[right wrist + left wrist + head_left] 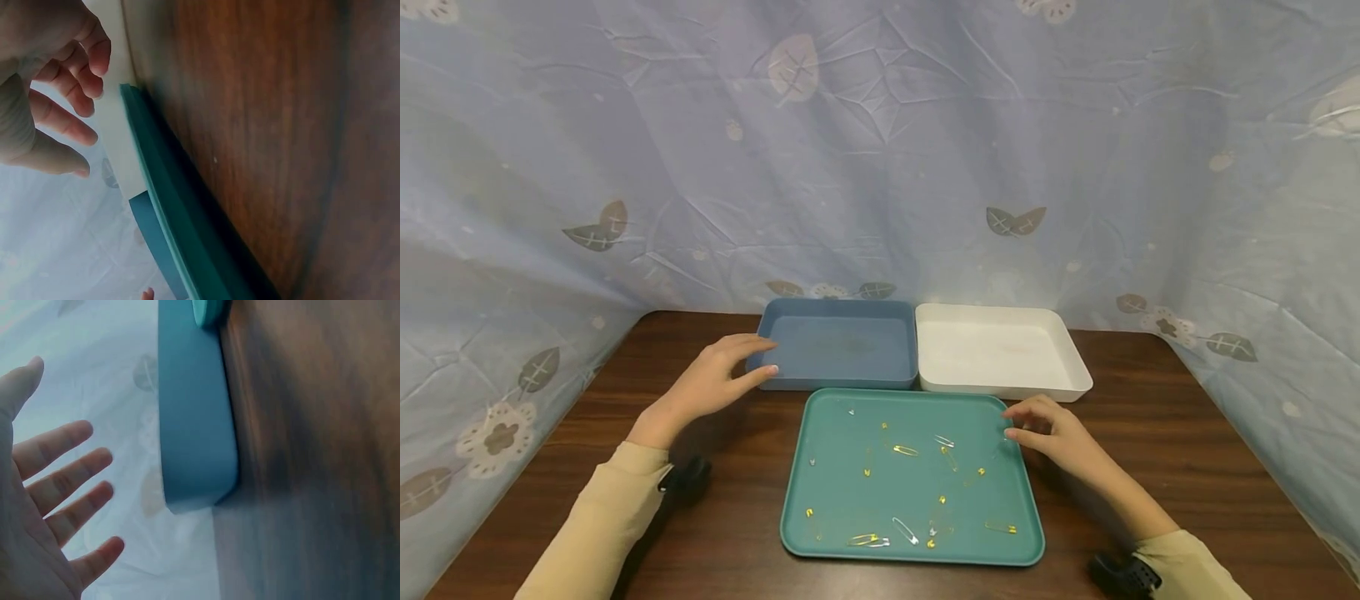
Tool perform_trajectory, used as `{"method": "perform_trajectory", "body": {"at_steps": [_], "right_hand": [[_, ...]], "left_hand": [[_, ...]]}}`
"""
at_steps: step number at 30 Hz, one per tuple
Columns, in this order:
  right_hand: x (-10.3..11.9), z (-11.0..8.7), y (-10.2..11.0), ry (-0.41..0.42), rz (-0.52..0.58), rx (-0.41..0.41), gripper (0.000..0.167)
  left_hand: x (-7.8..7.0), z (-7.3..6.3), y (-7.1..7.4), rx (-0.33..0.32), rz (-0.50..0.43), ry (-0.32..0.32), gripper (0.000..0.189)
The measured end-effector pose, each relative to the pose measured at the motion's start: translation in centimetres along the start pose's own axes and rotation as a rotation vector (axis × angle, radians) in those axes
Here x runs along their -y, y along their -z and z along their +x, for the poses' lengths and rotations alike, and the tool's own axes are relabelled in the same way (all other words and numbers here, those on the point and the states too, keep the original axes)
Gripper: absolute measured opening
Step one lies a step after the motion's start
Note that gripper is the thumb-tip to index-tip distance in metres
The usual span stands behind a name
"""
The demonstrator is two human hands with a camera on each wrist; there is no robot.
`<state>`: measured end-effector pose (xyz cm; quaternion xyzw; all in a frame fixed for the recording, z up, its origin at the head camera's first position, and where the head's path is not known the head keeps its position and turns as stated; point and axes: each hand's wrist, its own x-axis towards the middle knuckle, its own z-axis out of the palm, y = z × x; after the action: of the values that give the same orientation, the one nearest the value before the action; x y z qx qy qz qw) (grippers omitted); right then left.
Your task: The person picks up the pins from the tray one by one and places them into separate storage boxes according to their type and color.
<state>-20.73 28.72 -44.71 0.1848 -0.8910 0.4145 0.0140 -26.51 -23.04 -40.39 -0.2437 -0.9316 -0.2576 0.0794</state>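
My left hand [718,379] hovers at the left side of a shallow blue tray [842,342], thumb and fingers spread with nothing between them. In the left wrist view, its fingers [72,478] are apart beside the blue tray's wall [195,425]. At the upper right corner of a green tray [917,417] is my right hand [1063,437]. Its fingers [69,122] bend loosely, thumb apart, holding nothing visible. Gold safety pins [906,451] and silver safety pins [906,531] lie scattered over the green tray, several of each.
A shallow white tray [1000,346] stands right of the blue one, both behind the green tray. All three sit on a dark wooden table [722,525]. A patterned cloth [865,167] hangs behind and along the sides.
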Motion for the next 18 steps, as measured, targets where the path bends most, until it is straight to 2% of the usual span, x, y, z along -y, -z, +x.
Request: {"method": "perform_trajectory", "body": {"at_steps": [3,5,9,13,18], "right_hand": [[-0.4,0.4,-0.1,-0.032,0.037,0.021,0.025],[-0.6,0.6,-0.2,-0.05,0.062,0.032,0.024],[-0.9,0.7,-0.3,-0.076,0.085,0.047,0.024],[-1.1,0.8,-0.3,-0.081,0.06,0.053,0.025],[-1.2,0.8,-0.4,-0.092,0.046,0.059,0.025]], "left_hand": [[1.0,1.0,-0.4,-0.013,0.024,0.025,0.057],[1.5,1.6,-0.6,0.002,0.051,0.044,0.061],[2.6,2.7,-1.3,0.081,0.091,0.115,0.075],[3.4,3.2,-1.9,0.165,0.108,0.204,0.084],[3.2,3.4,-2.3,0.232,0.12,0.265,0.09]]}}
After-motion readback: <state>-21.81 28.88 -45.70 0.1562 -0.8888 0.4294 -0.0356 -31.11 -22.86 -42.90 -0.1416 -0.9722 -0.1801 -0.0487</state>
